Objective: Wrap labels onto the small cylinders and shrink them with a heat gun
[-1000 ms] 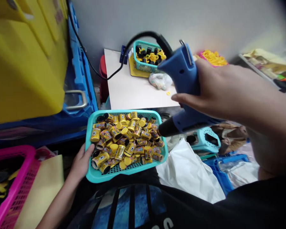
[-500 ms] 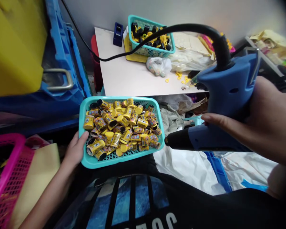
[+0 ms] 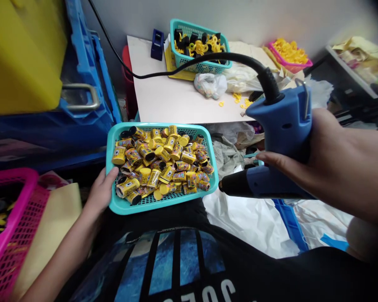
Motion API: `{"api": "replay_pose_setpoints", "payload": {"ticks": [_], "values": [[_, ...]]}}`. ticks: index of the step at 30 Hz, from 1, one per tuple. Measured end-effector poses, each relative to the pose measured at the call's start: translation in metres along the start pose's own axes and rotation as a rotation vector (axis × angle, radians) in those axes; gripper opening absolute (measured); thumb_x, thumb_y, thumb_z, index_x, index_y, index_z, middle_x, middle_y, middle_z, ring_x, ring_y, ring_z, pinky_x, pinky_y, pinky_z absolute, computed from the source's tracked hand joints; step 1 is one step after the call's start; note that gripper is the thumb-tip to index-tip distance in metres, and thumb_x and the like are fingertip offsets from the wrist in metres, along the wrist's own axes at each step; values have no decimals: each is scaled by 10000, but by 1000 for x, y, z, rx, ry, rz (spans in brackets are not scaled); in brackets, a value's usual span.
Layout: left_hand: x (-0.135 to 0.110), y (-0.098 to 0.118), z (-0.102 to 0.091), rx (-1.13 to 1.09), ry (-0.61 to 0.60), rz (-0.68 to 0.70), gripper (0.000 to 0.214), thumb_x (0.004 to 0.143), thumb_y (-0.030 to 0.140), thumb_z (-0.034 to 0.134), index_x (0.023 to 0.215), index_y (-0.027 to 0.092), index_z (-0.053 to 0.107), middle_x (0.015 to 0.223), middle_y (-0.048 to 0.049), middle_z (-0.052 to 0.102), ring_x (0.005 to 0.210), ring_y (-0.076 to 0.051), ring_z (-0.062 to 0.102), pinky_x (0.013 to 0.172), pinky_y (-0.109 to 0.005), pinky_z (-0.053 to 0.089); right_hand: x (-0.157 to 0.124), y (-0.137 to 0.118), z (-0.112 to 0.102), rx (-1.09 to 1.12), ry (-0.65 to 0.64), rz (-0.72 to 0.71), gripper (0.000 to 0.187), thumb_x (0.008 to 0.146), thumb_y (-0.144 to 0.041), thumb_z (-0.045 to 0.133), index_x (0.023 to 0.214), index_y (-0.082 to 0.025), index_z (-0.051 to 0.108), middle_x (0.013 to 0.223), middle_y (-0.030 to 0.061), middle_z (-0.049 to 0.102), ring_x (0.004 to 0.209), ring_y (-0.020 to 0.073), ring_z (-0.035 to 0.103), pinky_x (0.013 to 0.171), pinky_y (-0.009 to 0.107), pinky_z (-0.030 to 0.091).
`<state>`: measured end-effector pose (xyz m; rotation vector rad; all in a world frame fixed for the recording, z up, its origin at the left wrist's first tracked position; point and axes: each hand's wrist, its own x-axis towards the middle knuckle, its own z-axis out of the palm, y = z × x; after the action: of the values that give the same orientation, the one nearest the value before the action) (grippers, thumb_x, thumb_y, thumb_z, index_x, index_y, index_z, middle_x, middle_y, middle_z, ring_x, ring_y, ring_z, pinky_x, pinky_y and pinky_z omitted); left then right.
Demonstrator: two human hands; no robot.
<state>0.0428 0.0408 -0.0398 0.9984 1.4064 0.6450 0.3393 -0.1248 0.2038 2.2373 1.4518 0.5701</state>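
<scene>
My right hand [image 3: 330,159] is wrapped round the grip of a blue glue gun [image 3: 279,138]. Its black nozzle points left, close to the right edge of a teal basket [image 3: 164,203], and its black cord [image 3: 189,67] arcs back over the table. The basket is heaped with several small yellow and black cylinders [image 3: 159,163] and rests on my lap. My left hand [image 3: 101,191] grips the basket's near left corner, thumb on the rim.
A pale table [image 3: 173,105] behind holds a second teal basket [image 3: 197,48] of black and yellow parts, a pink tray [image 3: 290,52] of yellow rings and a plastic bag [image 3: 210,85]. Blue and yellow crates [image 3: 34,71] stand left. A pink basket [image 3: 9,226] sits near left. White sheeting [image 3: 252,222] lies right.
My right hand swung the glue gun from in front of the table's teal basket down and right. The lap basket stayed in my left hand; the view shifted a little.
</scene>
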Motion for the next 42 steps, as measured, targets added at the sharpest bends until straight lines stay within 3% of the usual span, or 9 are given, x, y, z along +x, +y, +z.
{"api": "replay_pose_setpoints", "payload": {"ticks": [3,9,16,23,31,35,42], "values": [[2,-4,-1,-20,-20,13,442,892,338,569,1272,111,570,1181,-102,684,1068,-252,654,1012,-393,467,-1,-1,-3,-19,33,-56,696,780,-761,326,1178,-202,444,454,-22,351,385,187,323,424,275,181],[5,-9,-3,-46,-26,24,465,883,362,580,1278,117,567,1198,-107,675,1058,-252,657,989,-370,484,3,-6,-7,156,106,-112,562,793,-748,386,956,-215,452,535,15,471,430,173,413,437,260,210],[10,-14,-5,-35,-55,59,524,856,405,597,1278,96,562,1246,-125,647,1097,-258,636,996,-363,473,10,-24,-15,231,96,-224,565,830,-680,394,1058,-166,458,585,36,514,462,198,470,451,264,245],[6,-11,-3,-76,-30,35,447,872,339,574,1254,108,575,1200,-118,674,1048,-241,662,990,-388,485,24,-39,-17,405,174,-283,726,785,-815,255,991,-157,484,666,55,530,534,217,525,475,277,315],[5,-10,-4,-88,-53,24,438,881,348,573,1252,115,573,1214,-120,666,1031,-240,669,987,-389,487,19,-46,-26,482,207,-353,612,839,-720,365,1061,-158,467,689,34,532,559,197,539,479,267,337],[6,-11,-4,-74,-61,21,459,884,355,565,1276,116,554,1245,-122,648,1061,-245,656,1005,-396,472,20,-44,-28,428,211,-279,691,816,-778,306,1054,-153,481,673,35,528,548,196,530,479,255,289],[12,-20,-8,-90,-90,41,536,843,426,599,1289,132,545,1262,-117,637,1103,-257,634,1007,-386,471,29,-20,-20,44,281,4,928,767,-850,141,1208,-98,458,685,100,573,533,231,528,510,268,203]]}}
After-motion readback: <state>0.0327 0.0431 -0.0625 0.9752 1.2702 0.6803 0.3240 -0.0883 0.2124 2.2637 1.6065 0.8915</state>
